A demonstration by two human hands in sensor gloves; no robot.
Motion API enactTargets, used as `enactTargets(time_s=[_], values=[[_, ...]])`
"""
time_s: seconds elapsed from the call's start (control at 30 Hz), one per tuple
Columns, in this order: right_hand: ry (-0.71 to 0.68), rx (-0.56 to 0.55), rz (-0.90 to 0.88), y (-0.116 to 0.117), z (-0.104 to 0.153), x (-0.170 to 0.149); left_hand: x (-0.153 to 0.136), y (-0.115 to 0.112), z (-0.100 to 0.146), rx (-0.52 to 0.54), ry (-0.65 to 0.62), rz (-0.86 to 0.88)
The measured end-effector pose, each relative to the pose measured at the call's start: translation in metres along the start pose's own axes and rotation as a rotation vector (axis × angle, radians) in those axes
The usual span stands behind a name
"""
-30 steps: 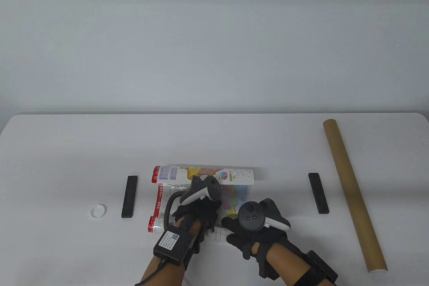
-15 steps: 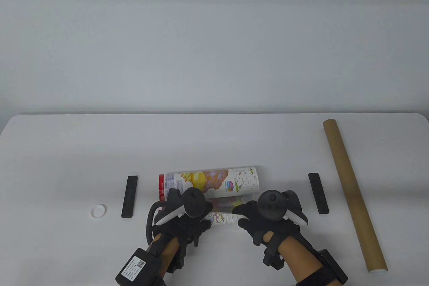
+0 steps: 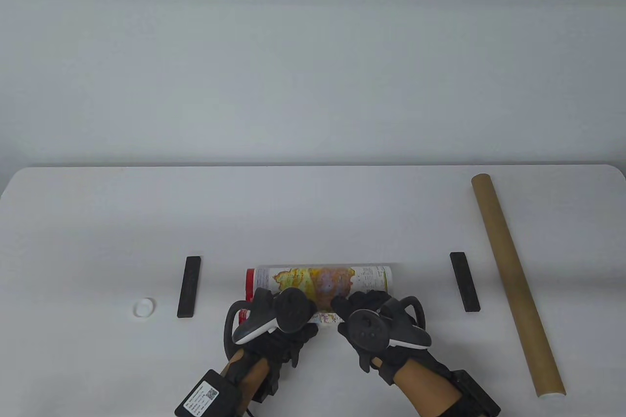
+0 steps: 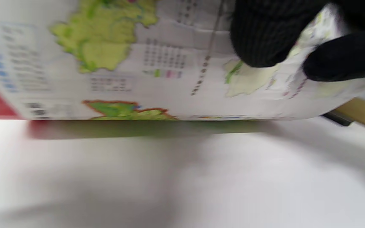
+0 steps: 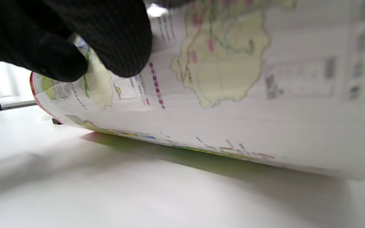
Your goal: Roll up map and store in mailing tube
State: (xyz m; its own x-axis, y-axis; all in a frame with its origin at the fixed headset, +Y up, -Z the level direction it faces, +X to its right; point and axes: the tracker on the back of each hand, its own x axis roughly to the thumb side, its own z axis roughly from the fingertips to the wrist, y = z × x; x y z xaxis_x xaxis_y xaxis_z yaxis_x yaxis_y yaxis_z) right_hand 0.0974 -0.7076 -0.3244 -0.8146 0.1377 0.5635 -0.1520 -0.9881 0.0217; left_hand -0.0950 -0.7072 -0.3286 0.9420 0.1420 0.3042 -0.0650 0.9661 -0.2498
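The colourful map (image 3: 318, 282) lies near the table's front middle, rolled into a loose tube with a red left end, and a strip still lies flat under it. My left hand (image 3: 297, 321) holds the roll's left-middle part and my right hand (image 3: 363, 301) holds its right-middle part. In the left wrist view, gloved fingers (image 4: 258, 41) press on the map (image 4: 144, 63). In the right wrist view, fingers (image 5: 112, 41) press on the map (image 5: 233, 95). The brown mailing tube (image 3: 516, 285) lies at the right, apart from both hands.
Two black bar weights lie on either side of the map, one to the left (image 3: 189, 286) and one to the right (image 3: 464, 281). A white cap (image 3: 144, 307) sits at the far left. The white table (image 3: 313, 211) extends behind the map.
Both hands moved together onto the roll and rolled the far curl toward me. The flat part of the map has nearly gone, and the roll now lies closer to the front edge.
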Motion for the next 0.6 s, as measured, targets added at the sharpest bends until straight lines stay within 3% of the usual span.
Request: enactTargets(time_s=[0.1, 0.27, 0.5, 0.6], values=[[0.046, 0.000, -0.044, 0.001, -0.001, -0.011, 0.002, 0.002, 0.003, 0.096, 0.013, -0.081], [0.051, 0.000, -0.039, -0.001, -0.001, -0.012, 0.002, 0.003, 0.001, 0.159, -0.017, -0.047], [0.010, 0.039, 0.062, 0.001, -0.001, -0.004, 0.002, 0.001, -0.002, 0.029, -0.028, -0.049], [0.025, 0.089, 0.032, 0.003, -0.003, -0.006, 0.010, 0.003, 0.002, 0.060, -0.005, -0.136]])
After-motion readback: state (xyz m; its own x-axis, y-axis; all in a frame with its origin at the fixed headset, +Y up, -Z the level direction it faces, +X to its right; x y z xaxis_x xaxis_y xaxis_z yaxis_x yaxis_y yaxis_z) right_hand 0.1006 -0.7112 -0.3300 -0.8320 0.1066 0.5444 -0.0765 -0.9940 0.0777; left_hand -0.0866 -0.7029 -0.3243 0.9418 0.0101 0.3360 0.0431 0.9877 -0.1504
